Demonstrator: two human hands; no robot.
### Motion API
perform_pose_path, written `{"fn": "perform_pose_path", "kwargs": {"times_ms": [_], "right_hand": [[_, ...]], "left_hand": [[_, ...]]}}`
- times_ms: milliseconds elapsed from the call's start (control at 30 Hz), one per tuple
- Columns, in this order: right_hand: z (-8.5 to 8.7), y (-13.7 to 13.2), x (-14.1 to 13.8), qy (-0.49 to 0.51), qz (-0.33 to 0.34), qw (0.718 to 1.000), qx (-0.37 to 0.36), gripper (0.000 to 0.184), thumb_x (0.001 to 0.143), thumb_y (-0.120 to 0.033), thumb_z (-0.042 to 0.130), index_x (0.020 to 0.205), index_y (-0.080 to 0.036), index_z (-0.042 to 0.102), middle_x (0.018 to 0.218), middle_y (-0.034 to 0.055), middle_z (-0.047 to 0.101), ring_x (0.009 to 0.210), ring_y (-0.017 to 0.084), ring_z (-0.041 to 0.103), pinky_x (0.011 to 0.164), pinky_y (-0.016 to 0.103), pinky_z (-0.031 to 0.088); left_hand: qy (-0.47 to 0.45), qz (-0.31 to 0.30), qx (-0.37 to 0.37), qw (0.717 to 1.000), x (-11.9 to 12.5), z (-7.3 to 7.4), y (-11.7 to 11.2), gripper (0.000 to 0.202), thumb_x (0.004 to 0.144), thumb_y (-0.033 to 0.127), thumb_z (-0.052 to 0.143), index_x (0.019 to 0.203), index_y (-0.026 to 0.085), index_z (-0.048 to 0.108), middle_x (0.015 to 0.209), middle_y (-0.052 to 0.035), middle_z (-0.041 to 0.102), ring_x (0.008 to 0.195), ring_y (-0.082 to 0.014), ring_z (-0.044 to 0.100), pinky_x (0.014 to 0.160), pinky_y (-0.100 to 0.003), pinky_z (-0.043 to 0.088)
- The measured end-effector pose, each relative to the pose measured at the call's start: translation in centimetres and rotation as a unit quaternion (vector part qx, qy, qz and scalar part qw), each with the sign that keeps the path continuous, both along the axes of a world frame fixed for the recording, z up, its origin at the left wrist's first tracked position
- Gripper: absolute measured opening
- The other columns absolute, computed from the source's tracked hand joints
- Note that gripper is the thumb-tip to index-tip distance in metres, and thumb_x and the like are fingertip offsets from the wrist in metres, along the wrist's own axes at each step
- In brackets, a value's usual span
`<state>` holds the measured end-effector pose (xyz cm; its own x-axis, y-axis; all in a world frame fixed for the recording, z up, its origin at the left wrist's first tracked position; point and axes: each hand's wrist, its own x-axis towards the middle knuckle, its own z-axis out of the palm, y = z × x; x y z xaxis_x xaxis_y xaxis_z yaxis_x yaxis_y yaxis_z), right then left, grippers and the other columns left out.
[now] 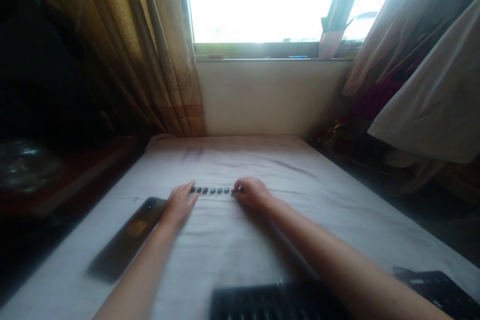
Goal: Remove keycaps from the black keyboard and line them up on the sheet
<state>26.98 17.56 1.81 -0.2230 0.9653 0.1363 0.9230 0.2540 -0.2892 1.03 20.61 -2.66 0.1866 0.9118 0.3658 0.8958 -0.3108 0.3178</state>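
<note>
A straight row of several small dark keycaps lies across the white sheet. At its left end is my left hand, thumb and forefinger apart on either side of the end keycap; whether they touch it I cannot tell. My right hand is closed in a pinch at the row's right end, on a dark keycap that its fingers partly hide. Close to me, at the bottom edge, a black keyboard is partly in view and blurred.
A dark phone-like slab lies left of my left forearm. Another black object rests at the lower right, partly cut off. A glass bowl stands on the reddish surface at left. Curtains and hanging cloth flank the window.
</note>
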Motion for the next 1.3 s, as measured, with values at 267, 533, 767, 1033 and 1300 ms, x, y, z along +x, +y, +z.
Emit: {"fn": "perform_pose_path", "kwargs": {"times_ms": [267,533,767,1033,1300], "right_hand": [[0.15,-0.12,-0.03,-0.007,0.018,1.000,0.005,0.018,0.083,-0.027,0.058,0.091,-0.024,0.074,0.091,0.0051,0.073,0.086,0.019,0.064,0.072,0.025,0.043],[-0.03,-0.06,-0.16,0.000,0.023,1.000,0.020,0.016,0.081,-0.024,0.060,0.091,-0.023,0.072,0.091,0.0034,0.073,0.084,0.018,0.065,0.072,0.024,0.043],[-0.41,0.69,0.02,0.005,0.027,0.999,0.027,0.015,0.080,-0.020,0.060,0.091,-0.021,0.071,0.092,0.0050,0.071,0.087,0.018,0.063,0.075,0.024,0.043],[-0.35,0.26,-0.02,0.005,0.012,0.999,0.032,0.017,0.078,-0.017,0.061,0.093,-0.021,0.067,0.094,0.0050,0.070,0.087,0.018,0.062,0.075,0.025,0.043],[0.13,-0.08,0.10,0.003,0.008,1.000,0.019,0.021,0.080,-0.018,0.059,0.099,-0.021,0.067,0.097,0.0049,0.070,0.086,0.017,0.062,0.074,0.025,0.043]], "left_hand": [[0.000,-0.002,-0.003,1.000,0.13,0.40,-0.15,0.042,0.084,0.025,0.055,0.125,0.016,0.059,0.119,-0.0094,0.067,0.112,-0.0242,0.058,0.102,-0.037,0.042],[-0.002,-0.002,-0.007,1.000,0.19,0.63,-0.30,0.041,0.083,0.024,0.055,0.124,0.018,0.059,0.117,-0.0086,0.068,0.110,-0.0237,0.059,0.101,-0.036,0.042],[-0.009,0.001,-0.005,1.000,0.21,0.63,-0.30,0.041,0.082,0.023,0.056,0.123,0.019,0.060,0.118,-0.0084,0.068,0.111,-0.0238,0.059,0.101,-0.037,0.042],[-0.014,0.002,-0.004,1.000,0.30,0.54,-0.36,0.041,0.082,0.023,0.056,0.123,0.018,0.060,0.118,-0.0087,0.068,0.111,-0.0236,0.059,0.101,-0.036,0.042],[-0.010,0.003,-0.009,1.000,0.23,0.57,-0.30,0.041,0.082,0.023,0.056,0.123,0.021,0.060,0.118,-0.0069,0.068,0.111,-0.0231,0.059,0.100,-0.036,0.042]]}}
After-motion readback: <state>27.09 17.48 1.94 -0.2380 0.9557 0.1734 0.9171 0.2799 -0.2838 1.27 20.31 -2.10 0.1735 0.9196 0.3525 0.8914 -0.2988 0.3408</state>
